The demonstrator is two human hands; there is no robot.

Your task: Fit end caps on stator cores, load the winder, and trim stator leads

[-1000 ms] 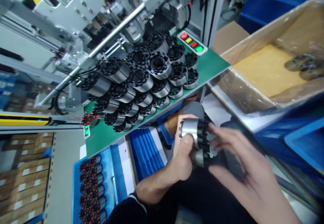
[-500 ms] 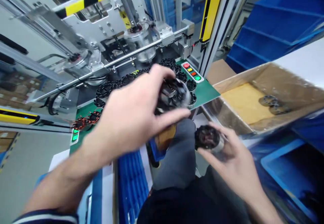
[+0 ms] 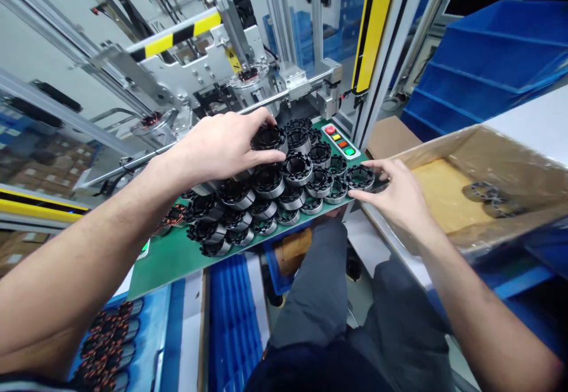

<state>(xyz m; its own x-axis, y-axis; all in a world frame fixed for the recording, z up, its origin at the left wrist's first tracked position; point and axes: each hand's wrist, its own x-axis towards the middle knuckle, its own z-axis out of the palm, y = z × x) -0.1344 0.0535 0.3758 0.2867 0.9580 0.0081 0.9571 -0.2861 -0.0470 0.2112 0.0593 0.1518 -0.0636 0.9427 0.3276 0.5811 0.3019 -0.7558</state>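
Note:
My left hand (image 3: 224,146) is curled round a black-toothed stator core (image 3: 269,138) at the top of a stacked group. Its thumb lies along the near side, and the fingertips are partly hidden behind the core. At the group's right end, my right hand (image 3: 396,196) grips another stator core (image 3: 360,178) between thumb and fingers, close to the edge of the green bench top (image 3: 166,265). Between the hands, several stacked stator cores (image 3: 297,169) with silver outer rings stand in rows.
Behind the stack is a press machine with a metal rail (image 3: 306,86). A button panel (image 3: 341,141) sits at the bench's right corner. An open carton (image 3: 528,161) holds stator cores on yellow sheet. Copper-wound stators (image 3: 109,344) lie in a blue tray at lower left.
My left hand has moved left and back, bringing its stator core onto the stack. My right hand has risen from beside my leg to the bench edge with its core.

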